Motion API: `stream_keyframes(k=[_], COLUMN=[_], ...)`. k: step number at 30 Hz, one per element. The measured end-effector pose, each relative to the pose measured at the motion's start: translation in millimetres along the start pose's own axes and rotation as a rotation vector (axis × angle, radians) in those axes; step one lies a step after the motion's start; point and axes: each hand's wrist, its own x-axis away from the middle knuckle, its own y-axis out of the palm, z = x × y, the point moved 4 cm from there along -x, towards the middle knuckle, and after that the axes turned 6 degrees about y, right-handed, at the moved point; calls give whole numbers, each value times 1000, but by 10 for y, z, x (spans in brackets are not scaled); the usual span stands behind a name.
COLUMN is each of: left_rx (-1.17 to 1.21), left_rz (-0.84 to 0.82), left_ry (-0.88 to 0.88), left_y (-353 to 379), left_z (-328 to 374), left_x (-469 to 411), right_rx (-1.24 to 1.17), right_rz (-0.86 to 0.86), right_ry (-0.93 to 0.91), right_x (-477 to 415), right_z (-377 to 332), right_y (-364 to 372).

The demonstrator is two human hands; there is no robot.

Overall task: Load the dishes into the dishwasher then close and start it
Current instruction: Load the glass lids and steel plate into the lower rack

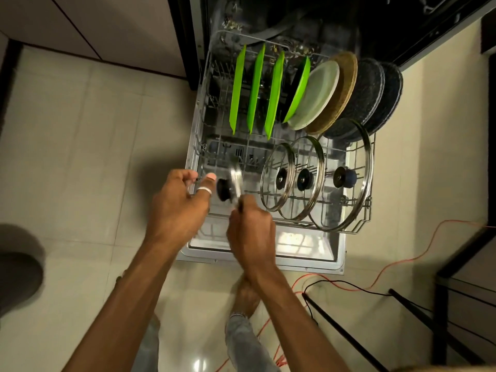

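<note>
Hands over the front left of the pulled-out wire rack (359, 226), both on one small glass lid (236, 181) that's pretty blurred. Left hand (179, 202), silver ring on the thumb, is curled at the lid's far rim just beside its round black knob (223, 189); right hand (251, 232) is pinched tight on the near metal rim. Three more glass lids (295, 178) with steel rims stand upright in the front row to the right. Back row: four flat green plates (255, 87) on edge, then a white plate (315, 95), a woven-looking tan round one (346, 84), and two speckled dark plates (375, 95), all leaning. Orange cable (402, 260) on the glossy tile floor.
</note>
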Motion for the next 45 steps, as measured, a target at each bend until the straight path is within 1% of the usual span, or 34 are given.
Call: stream_keyframes(k=[2, 6, 11, 13, 15, 17, 20, 23, 27, 32, 35, 38, 45], left_rx=[59, 87, 117, 128, 133, 135, 141, 145, 134, 154, 159, 168, 137], left_rz=[25, 4, 15, 15, 10, -9, -27, -25, -35, -40, -50, -56, -85], left_ry=[-12, -41, -76, -86, -88, -83, -80, -89, -93, -89, -93, -97, -91], left_y=[-80, -146, -195, -200, -210, -226, -253, -272, -287, -261, -238, -223, -198], left_z=[-24, -124, -318, -378, -419, -431, -437, -476, -531, -556, -552, -546, -555], left_x=[-19, -10, -12, -20, -26, -30, -51, -90, -100, -84, -73, -67, -58], right_rx=[-115, -213, -533, -616, -648, -616, -452, -292, -221, -67, 20, 70, 92], right_rz=[32, 47, 9, -16, -34, -34, 2, -9, -46, -198, -256, -270, -301], right_ry=[111, 282, 516, 552, 555, 551, 519, 476, 476, 504, 475, 464, 421], right_x=[-136, -391, -596, -617, -635, -666, -757, -884, -1081, -1218, -1233, -1223, -1194], right_z=[128, 341, 550, 543, 513, 503, 502, 474, 452, 454, 416, 391, 428], right_y=[-77, -163, -1, 45, 75, 130, 220, 279, 359, 451, 500, 530, 512])
